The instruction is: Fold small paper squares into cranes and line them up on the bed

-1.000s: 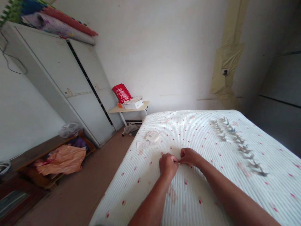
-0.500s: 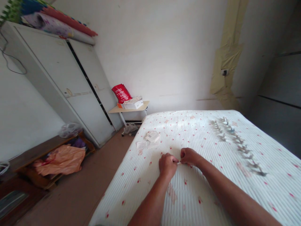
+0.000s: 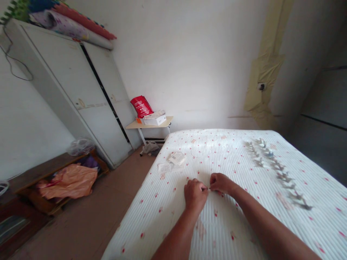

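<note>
Over the middle of the mattress, my left hand [image 3: 195, 193] and my right hand [image 3: 220, 182] meet fingertip to fingertip. Both are closed in a pinch on one small pale piece of paper [image 3: 209, 189], mostly hidden by the fingers. Its folds are too small to make out. Just beyond my left hand lie several flat printed paper pieces [image 3: 176, 158], partly overlapping. On the right, small folded paper birds [image 3: 283, 176] stand in two slanting rows, apart from my hands.
A white quilted mattress [image 3: 230, 231] with red spots fills the foreground. Beyond its far left corner, a small table [image 3: 132, 125] carries a red bag [image 3: 141, 106] and a white box [image 3: 155, 120]. A grey cabinet [image 3: 67, 76] and a low wooden unit [image 3: 23, 184] stand left.
The view has shifted slightly. My hands stay pinched together over the same spot, with the fingers a little closer around the small piece of paper. The birds and flat papers have not moved.
</note>
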`<state>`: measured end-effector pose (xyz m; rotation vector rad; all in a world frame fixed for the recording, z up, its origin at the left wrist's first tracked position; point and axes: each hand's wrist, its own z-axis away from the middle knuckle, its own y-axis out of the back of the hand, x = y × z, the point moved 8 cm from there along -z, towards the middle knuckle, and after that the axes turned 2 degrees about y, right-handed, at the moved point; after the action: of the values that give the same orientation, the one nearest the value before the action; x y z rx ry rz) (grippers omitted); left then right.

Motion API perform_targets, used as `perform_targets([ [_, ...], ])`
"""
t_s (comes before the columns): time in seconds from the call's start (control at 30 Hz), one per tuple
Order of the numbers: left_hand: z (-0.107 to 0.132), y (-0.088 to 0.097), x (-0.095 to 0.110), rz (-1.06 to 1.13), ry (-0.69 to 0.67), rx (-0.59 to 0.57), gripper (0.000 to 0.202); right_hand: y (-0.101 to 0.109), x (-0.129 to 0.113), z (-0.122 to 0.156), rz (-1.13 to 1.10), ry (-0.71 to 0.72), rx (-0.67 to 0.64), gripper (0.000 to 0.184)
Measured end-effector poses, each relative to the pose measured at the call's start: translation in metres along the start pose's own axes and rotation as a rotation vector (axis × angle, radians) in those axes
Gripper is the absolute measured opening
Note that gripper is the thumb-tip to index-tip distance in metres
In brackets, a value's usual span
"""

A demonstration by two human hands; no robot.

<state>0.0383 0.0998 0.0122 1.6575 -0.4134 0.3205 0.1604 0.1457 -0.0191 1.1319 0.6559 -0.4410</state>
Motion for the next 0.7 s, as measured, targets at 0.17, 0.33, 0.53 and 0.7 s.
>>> perform_targets([
  [0.17, -0.004, -0.006, -0.003, -0.024, 0.033, -0.027, 0.007, -0.002, 0.004, -0.002, 0.060, -0.023, 0.026, 0.010],
  [0.33, -0.006, -0.009, -0.005, 0.007, 0.048, -0.042, 0.008, -0.001, 0.002, -0.003, 0.060, 0.003, 0.038, 0.010],
  [0.53, 0.000, -0.004, -0.002, 0.052, 0.001, -0.025, 0.015, 0.000, 0.001, 0.008, 0.009, 0.076, 0.026, 0.008],
  [0.7, 0.004, 0.000, -0.001, 0.079, -0.024, 0.017, 0.019, 0.016, -0.013, 0.031, -0.023, 0.398, 0.192, 0.016],
])
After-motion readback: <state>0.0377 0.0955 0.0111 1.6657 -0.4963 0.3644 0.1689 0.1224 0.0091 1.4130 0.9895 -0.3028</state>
